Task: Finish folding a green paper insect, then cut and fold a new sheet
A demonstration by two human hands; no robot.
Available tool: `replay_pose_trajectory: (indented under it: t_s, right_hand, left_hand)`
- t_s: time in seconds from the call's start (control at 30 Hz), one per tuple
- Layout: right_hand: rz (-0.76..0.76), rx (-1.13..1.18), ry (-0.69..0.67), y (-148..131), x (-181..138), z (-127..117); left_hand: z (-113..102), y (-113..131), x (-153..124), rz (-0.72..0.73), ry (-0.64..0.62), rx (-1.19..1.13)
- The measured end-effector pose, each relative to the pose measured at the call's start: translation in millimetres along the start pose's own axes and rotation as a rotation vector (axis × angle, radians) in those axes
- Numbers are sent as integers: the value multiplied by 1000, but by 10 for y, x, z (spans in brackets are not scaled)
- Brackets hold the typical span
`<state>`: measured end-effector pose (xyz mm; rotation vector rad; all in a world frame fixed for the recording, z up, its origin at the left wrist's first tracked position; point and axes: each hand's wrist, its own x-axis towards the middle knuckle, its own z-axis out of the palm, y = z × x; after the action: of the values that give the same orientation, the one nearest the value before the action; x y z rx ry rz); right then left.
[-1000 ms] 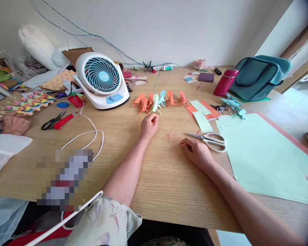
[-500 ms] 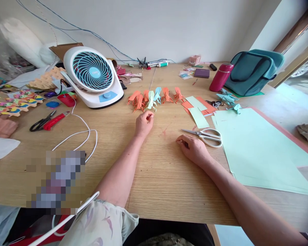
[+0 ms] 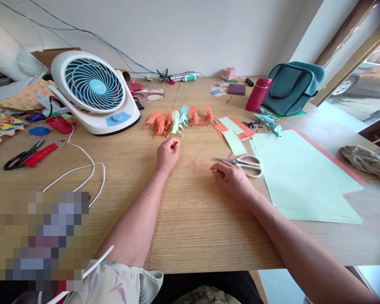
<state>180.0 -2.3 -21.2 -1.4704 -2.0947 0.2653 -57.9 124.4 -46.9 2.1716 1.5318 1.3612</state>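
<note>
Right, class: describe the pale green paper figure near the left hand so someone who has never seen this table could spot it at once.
Find the white fan, then look right to the folded paper figures on the table. The pale green figure stands just beyond the left hand. It alone there is pale green; its neighbours are orange, except one light blue figure.

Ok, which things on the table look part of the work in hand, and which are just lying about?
Probably part of the work:
folded paper figures, just beyond the left hand
scissors by the right hand
small paper pieces
large pale green sheets

Seemingly just lying about:
fan
magenta bottle
teal bag
</note>
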Motion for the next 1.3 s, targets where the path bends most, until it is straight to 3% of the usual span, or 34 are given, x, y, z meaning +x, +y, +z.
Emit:
replay_pose_trajectory:
  t_s: [0.07,0.13,0.23,0.33,0.63,0.8,0.97,1.07,1.17,1.3]
  right_hand:
    - [26,-93,113,80,9,-143]
    - [146,-209,217,221,-1,-286]
    - [285,-347,51,478,-48,-424]
    - [221,-354,-78,673,-85,-452]
    - [200,-431,-14,749,-34,-349]
    - [269,-473,20,693,294,-335]
    - [373,-494,29,865,830,-298]
    - [390,-489,37,951,958,-228]
    - [345,-471,48,937,812,-205]
    - [267,-456,42,873,158,-386]
  left_hand:
    - [-4,5,-5,-4,1,-4]
    - [-10,11,-14,-11,5,-16]
    - [-19,21,-29,-17,7,-37]
    - [-21,23,-39,-17,4,-48]
    - [-14,11,-51,-38,-8,-72]
    - [-11,6,-45,-34,-8,-88]
    - [-7,-22,-30,-25,-7,-99]
    - [-6,-33,-25,-22,-11,-92]
    - [-5,-32,-22,-22,-16,-82]
    - [-4,-23,-21,-15,-29,-80]
